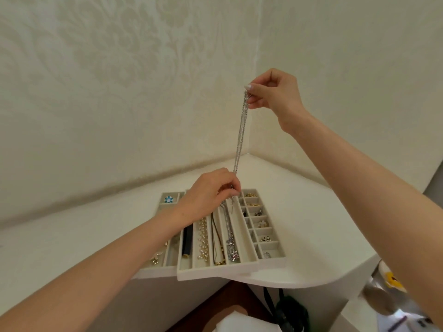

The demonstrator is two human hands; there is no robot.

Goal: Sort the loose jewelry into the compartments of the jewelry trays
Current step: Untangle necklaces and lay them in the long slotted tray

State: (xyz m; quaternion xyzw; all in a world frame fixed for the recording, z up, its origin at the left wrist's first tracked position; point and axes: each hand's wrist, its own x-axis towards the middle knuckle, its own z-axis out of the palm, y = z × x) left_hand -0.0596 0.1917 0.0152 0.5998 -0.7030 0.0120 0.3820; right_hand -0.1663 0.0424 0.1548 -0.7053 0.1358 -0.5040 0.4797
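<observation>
Silver chain (240,133) hangs stretched between my hands; my right hand (275,92) pinches its top high up; my left hand (211,191) pinches its lower end just above the tray (230,269).

Chain (240,134) silver. Trays (249,238) pale grey. Pearl strand (202,238) cream. Flower piece (168,199) blue-white. Wallpaper (119,80) cream damask. Bench (311,212) white.

One left hand (211,192), one right hand (275,92), one silver chain (241,133), three jewelry trays (215,271), one pearl necklace (202,238)

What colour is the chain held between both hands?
Silver; the chain shows best in the head view.
</observation>
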